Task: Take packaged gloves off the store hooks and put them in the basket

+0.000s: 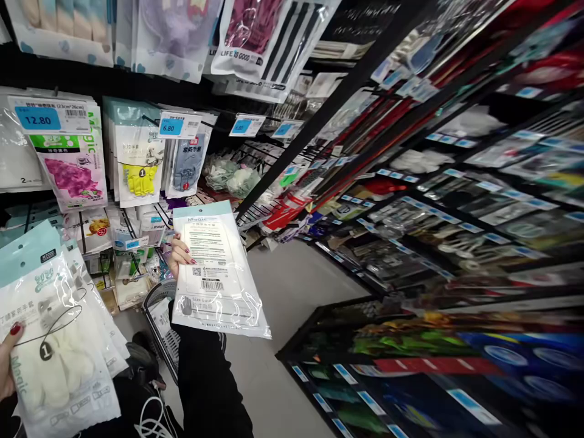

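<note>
The left hand [6, 362] has its thumb pressed on the left edge of a stack of glove packs [61, 365], white gloves showing in the front one; its other fingers cannot be seen. The right hand [179, 255] has its fingers closed over the left edge of a white packet [219, 255], barcode side showing. Both are held before the rack [43, 76], towards its lower edge, near a basket [172, 348].
</note>
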`<state>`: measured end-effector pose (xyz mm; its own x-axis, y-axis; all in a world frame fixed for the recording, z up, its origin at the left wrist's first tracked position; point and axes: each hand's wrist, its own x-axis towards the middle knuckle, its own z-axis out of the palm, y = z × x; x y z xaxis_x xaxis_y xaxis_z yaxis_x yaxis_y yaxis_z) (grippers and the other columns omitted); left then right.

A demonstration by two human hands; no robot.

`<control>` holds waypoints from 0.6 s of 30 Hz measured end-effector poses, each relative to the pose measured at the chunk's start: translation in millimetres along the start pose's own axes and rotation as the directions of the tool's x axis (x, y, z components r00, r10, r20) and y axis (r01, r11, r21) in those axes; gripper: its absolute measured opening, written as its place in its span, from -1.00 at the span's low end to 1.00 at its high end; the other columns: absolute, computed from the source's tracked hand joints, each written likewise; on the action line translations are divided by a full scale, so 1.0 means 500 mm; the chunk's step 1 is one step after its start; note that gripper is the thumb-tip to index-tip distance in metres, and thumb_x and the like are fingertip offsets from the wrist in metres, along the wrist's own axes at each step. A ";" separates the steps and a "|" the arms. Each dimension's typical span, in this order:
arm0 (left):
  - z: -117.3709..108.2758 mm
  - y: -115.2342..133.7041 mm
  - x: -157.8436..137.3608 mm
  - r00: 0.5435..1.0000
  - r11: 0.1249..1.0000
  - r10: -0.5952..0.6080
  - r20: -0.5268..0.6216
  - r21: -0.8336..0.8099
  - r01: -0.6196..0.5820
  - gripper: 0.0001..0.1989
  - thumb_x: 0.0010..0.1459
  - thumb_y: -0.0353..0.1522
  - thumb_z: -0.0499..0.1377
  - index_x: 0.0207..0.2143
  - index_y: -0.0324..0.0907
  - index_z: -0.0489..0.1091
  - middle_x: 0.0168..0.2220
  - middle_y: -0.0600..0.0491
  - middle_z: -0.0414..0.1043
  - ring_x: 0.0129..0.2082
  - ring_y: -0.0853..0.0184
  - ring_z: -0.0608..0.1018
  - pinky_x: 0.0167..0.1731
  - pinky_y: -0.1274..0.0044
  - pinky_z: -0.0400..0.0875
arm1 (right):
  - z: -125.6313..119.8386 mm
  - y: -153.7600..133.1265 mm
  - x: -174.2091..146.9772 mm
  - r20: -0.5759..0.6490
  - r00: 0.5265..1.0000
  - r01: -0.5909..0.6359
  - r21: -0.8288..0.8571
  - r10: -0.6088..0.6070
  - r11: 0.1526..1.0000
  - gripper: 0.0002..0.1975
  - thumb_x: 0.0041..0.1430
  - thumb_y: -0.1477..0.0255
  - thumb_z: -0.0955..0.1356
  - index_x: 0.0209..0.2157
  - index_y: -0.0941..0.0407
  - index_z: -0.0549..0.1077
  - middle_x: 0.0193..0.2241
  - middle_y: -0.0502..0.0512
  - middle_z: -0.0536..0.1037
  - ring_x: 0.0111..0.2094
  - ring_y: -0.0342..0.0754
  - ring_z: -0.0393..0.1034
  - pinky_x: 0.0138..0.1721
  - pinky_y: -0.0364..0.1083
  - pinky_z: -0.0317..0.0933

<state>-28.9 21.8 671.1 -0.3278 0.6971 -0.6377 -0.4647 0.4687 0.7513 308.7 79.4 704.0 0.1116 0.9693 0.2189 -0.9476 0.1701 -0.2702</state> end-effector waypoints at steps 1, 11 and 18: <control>-0.002 -0.001 0.003 1.000 1.000 0.005 0.008 0.007 -0.005 -0.31 -0.83 -0.50 0.44 -0.39 -0.16 0.47 -0.51 0.10 0.57 -0.42 0.02 0.59 -0.57 0.49 0.54 | -0.001 0.000 0.006 0.012 1.000 0.004 0.036 -0.004 0.999 -0.80 0.20 0.61 0.10 -0.36 0.08 0.25 -0.61 -0.20 -0.01 -0.75 -0.31 -0.31 -0.73 -0.35 -0.10; -0.007 -0.002 0.010 0.999 0.999 0.044 0.021 0.004 -0.044 -0.57 -0.46 -0.43 0.42 -0.39 -0.13 0.49 -0.44 0.07 0.59 -0.31 -0.06 0.57 -0.51 0.36 0.56 | -0.006 0.003 0.021 -0.132 0.990 0.005 -0.335 -0.052 0.942 -0.78 0.25 0.45 0.10 -0.33 0.11 0.32 -0.61 -0.19 -0.06 -0.72 -0.27 -0.44 -0.73 -0.25 -0.21; 0.005 0.003 -0.006 1.000 1.000 0.014 -0.005 0.017 -0.014 -0.37 -0.76 -0.48 0.44 -0.40 -0.10 0.50 -0.26 0.08 0.57 -0.32 -0.10 0.56 -0.50 0.33 0.56 | 0.028 0.005 0.011 -0.120 0.992 -0.007 -0.308 -0.032 0.951 -0.78 0.23 0.30 0.12 -0.32 0.08 0.30 -0.65 -0.22 -0.11 -0.71 -0.27 -0.55 -0.75 -0.20 -0.36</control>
<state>-26.7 21.9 674.7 -0.3384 0.7010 -0.6278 -0.4458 0.4682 0.7630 302.8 82.9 717.7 0.1765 0.9778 0.1133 -0.8101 0.2097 -0.5476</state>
